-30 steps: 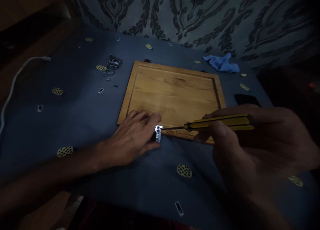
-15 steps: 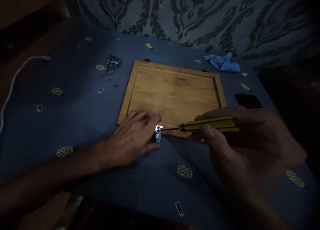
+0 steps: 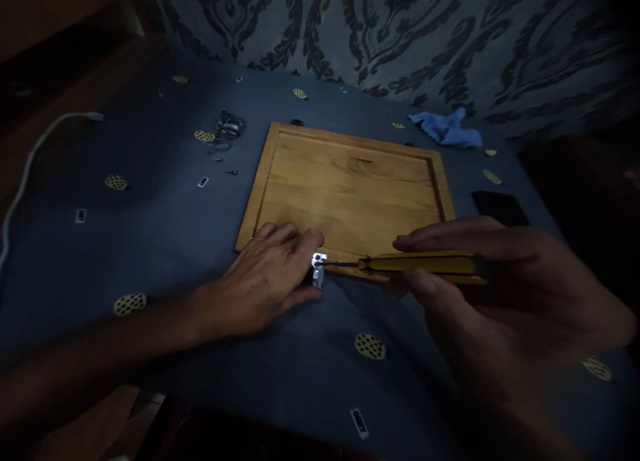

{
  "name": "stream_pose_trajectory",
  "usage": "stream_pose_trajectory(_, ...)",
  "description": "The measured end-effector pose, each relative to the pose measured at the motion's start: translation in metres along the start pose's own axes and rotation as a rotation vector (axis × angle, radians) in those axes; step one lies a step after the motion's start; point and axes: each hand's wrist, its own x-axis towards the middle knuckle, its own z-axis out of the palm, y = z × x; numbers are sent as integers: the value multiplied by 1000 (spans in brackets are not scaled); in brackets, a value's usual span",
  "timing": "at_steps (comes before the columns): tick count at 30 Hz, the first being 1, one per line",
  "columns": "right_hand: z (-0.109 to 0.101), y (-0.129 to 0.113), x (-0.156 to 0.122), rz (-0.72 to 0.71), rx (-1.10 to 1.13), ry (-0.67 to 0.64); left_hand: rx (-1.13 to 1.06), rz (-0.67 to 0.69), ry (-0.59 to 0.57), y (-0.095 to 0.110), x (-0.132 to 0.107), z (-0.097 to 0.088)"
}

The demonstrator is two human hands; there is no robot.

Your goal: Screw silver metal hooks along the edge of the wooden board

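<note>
My right hand point(image 3: 480, 294) is closed around the yellow and black handle of a screwdriver point(image 3: 425, 265), whose thin shaft points left. The tip meets a small shiny metal fitting point(image 3: 319, 269) at the near edge of a framed wooden panel point(image 3: 350, 181). With thumb and fingers, my left hand point(image 3: 273, 267) pinches this fitting against the panel's edge, its other fingers bent over the frame. What kind of fitting it is, I cannot make out; a screw under the tip is too small to tell.
More metal fittings point(image 3: 230, 124) and loose screws point(image 3: 231, 172) lie at the back left. A blue cloth point(image 3: 447, 127) rests behind the panel, and a dark flat object point(image 3: 500, 207) lies right of it. A white cable point(image 3: 30, 154) runs along the left on the patterned tablecloth point(image 3: 165, 247).
My right hand has shifted slightly right and down, and the screwdriver handle has turned and lies more level. The left hand, fitting and panel stay in place.
</note>
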Motion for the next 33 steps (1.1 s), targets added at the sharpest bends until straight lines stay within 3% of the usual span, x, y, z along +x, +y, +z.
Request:
stream_pose_trajectory(5,0,2,-6,92,-26,154,3,-15,-31,-1,1,-1)
stream_pose_trajectory(12,-2,-2,-6,95,-136,52,-10,-27,-9,3,1,0)
stream_pose_trajectory(17,0,-1,-5,76,-63,59,0,-1,1,3,1,0)
stream_pose_trajectory(22,1,-4,-5,134,-82,-51,8,-3,5,3,1,1)
stream_pose_trajectory(25,-2,-8,-5,135,-78,-46,-3,-15,3,3,0,1)
stream_pose_trajectory(30,-11,-9,3,15,-15,-318,-23,-34,-6,3,0,1)
stream_pose_trajectory(33,-9,-12,6,27,-50,-321,-34,-32,-12,3,0,1)
